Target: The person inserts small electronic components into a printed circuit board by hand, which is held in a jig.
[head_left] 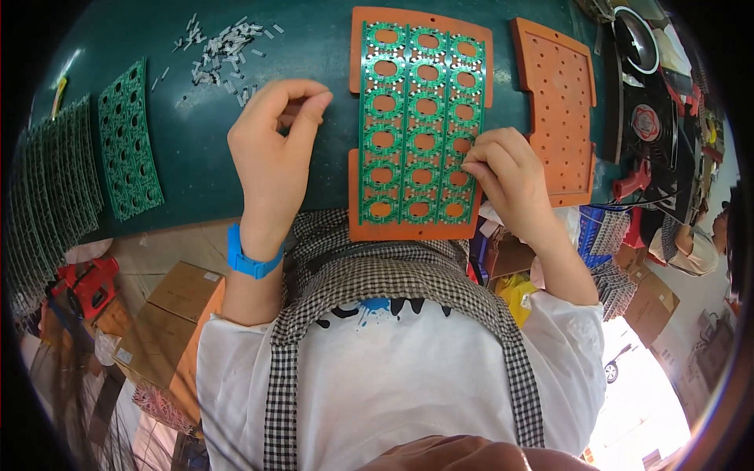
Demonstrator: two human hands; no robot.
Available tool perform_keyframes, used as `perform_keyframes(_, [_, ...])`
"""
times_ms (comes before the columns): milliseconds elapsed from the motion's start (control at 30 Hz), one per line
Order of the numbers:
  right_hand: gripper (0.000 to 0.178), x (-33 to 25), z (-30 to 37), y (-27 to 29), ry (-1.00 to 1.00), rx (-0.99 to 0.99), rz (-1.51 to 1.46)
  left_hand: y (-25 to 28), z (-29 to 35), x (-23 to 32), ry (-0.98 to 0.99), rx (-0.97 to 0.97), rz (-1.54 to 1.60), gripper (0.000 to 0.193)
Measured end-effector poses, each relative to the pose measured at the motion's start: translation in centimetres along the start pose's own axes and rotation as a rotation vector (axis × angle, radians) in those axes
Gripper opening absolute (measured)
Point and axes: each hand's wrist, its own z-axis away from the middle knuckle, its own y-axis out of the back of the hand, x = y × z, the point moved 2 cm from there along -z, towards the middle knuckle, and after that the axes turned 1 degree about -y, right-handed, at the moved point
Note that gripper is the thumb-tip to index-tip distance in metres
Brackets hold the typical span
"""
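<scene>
A green circuit board panel (408, 102) with rows of round holes lies on an orange holder plate (365, 23) on the dark green table. My right hand (510, 177) rests on the panel's right edge, fingertips pinched together on it; whether a small part sits between them is hidden. My left hand (275, 149) hovers left of the plate, thumb and fingers curled together, and what they pinch is too small to tell. A blue wristband (250, 259) is on my left wrist. A pile of small white parts (220, 51) lies beyond my left hand.
A second orange plate (559, 102) lies right of the first. More green panels (129, 141) and a stack (51, 180) sit at the left. Dark equipment with a red handle (644, 118) stands at the right. Cardboard boxes (169, 330) are on the floor below the table edge.
</scene>
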Motion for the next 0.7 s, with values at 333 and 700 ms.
perform_keyframes(333, [0.031, -1.1, 1.3, 0.1, 0.192, 0.139, 0.205, -2.9, 4.2, 2.7, 0.388, -0.449, 0.772, 0.032])
perform_keyframes(700, [0.023, -4.0, 1.8, -0.8, -0.039, 0.129, -0.346, -3.8, 5.4, 3.9, 0.384, -0.584, 0.645, 0.046])
